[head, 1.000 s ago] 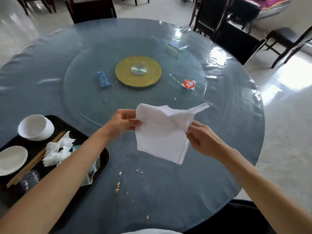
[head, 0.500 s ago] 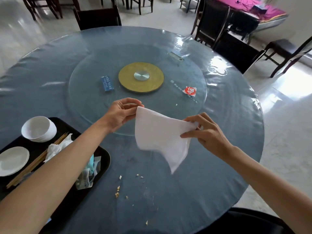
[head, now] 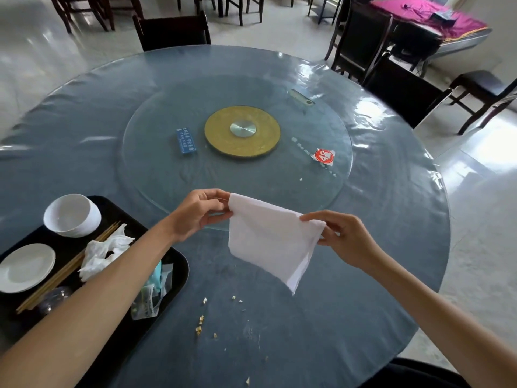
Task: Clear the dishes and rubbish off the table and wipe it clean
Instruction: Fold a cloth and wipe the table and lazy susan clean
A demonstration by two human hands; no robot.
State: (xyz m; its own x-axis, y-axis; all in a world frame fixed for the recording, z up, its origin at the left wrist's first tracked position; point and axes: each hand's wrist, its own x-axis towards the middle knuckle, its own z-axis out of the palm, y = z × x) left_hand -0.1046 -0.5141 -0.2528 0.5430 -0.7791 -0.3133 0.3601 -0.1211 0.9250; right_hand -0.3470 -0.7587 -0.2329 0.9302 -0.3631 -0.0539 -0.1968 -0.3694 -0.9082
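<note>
A white cloth (head: 268, 239) hangs folded above the near part of the round blue table (head: 391, 191). My left hand (head: 198, 212) pinches its upper left corner and my right hand (head: 347, 239) pinches its upper right corner. Food crumbs (head: 200, 323) lie scattered on the table below the cloth. At the near left a black tray (head: 179, 261) holds a white bowl (head: 72, 215), a white plate (head: 25, 267), chopsticks (head: 70, 264), crumpled tissue (head: 103, 250) and plastic wrappers (head: 152, 292). My left forearm crosses over the tray.
A glass turntable (head: 156, 175) with a gold hub (head: 242, 131) fills the table's middle. On it lie a blue packet (head: 185, 140) and a red-and-white sticker (head: 323, 156). Dark chairs (head: 172, 30) stand at the far side and the right, another chair (head: 402, 93) close to the table's edge.
The cloth has gone from loosely bunched to folded flat and hanging straight. Both hands shifted their grip to its top corners, and the view tilted up slightly.
</note>
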